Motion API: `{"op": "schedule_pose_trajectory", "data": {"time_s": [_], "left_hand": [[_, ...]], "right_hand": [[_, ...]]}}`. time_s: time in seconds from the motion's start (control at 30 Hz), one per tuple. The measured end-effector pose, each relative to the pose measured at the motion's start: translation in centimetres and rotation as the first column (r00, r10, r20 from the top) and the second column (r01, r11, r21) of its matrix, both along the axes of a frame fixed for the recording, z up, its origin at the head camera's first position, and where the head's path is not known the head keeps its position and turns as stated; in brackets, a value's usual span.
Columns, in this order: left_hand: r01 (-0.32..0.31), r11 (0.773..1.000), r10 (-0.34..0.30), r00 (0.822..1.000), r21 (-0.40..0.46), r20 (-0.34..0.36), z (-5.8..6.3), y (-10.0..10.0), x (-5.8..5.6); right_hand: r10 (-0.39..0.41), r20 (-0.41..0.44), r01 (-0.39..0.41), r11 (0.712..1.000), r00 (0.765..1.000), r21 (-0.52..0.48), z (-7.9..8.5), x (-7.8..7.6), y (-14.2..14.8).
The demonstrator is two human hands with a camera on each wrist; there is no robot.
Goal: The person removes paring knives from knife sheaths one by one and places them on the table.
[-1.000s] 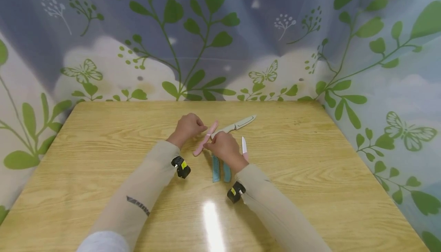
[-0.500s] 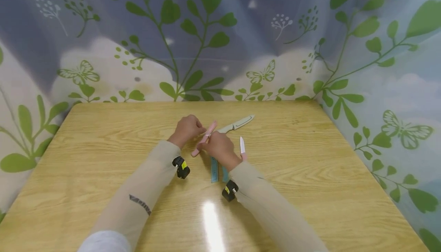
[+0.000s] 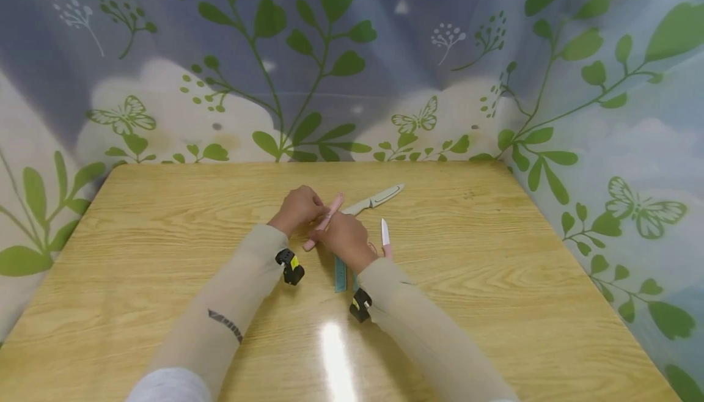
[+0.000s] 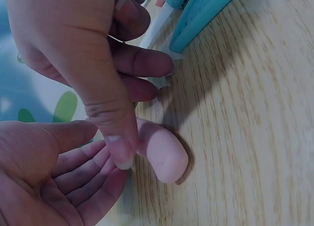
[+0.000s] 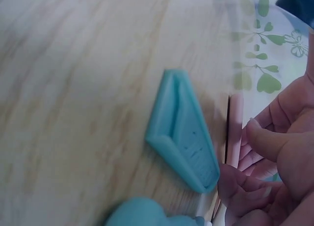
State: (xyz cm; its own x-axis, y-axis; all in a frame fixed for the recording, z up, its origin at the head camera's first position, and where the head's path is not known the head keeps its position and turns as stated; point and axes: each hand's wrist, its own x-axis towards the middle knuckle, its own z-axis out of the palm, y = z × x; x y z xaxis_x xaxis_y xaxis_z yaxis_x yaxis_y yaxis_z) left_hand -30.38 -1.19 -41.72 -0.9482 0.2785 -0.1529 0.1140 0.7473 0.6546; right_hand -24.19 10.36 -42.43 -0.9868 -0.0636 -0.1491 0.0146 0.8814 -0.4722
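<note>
A pink knife (image 3: 333, 208), seemingly in a pink sheath, lies slantwise between my hands. My right hand (image 3: 345, 238) grips its near part; in the left wrist view, the right thumb presses the rounded pink handle end (image 4: 164, 155). Thumb and fingertips of my left hand (image 3: 300, 208) pinch the knife's upper part, though the contact is partly hidden behind the right thumb (image 4: 117, 147). Under the right wrist lie a teal sheath (image 5: 184, 138) and a rounded teal piece (image 5: 140, 213), both partly covered in the head view.
Behind the right hand lies a cream sheathed knife (image 3: 385, 196) pointing to the far right. A small pink-handled knife with a bare white blade (image 3: 384, 231) lies right of that hand. The wooden table (image 3: 467, 304) meets a leaf-print curtain (image 3: 308, 102) at the back.
My right hand has shifted left along the pink knife, onto its near part, and covers more of the teal pieces. My left hand has moved slightly closer to the knife.
</note>
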Motion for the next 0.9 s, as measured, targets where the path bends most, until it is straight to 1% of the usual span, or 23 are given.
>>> {"op": "schedule_pose_trajectory", "data": {"time_s": [0.13,0.3,0.43,0.57,0.67,0.9], "left_hand": [[-0.006,1.0,0.006,1.0,-0.019,-0.001,-0.09,-0.13,-0.15],[-0.009,1.0,0.009,1.0,-0.008,0.018,-0.25,-0.26,-0.27],[-0.008,1.0,0.008,0.998,0.009,0.058,-0.3,-0.36,-0.26],[-0.028,0.999,0.024,0.994,0.035,0.103,-0.34,-0.51,-0.37],[-0.046,0.996,0.035,0.989,0.075,0.142,-0.49,-0.65,-0.53],[-0.085,0.989,0.062,0.981,0.121,0.185,-0.75,-0.79,-0.75]], "right_hand": [[0.014,0.0,-0.014,1.0,1.0,0.001,-0.23,-0.06,-0.37],[0.005,-0.009,-0.004,1.0,1.0,0.029,-0.42,-0.08,-0.65],[0.004,-0.015,-0.004,1.0,1.0,0.015,-0.45,0.01,-0.61],[0.004,-0.02,-0.004,1.0,1.0,-0.01,-0.42,-0.03,-0.5],[-0.004,-0.022,0.003,1.0,1.0,-0.018,-0.38,-0.1,-0.42],[0.002,-0.037,-0.004,0.998,0.999,-0.06,-0.42,-0.04,-0.36]]}}
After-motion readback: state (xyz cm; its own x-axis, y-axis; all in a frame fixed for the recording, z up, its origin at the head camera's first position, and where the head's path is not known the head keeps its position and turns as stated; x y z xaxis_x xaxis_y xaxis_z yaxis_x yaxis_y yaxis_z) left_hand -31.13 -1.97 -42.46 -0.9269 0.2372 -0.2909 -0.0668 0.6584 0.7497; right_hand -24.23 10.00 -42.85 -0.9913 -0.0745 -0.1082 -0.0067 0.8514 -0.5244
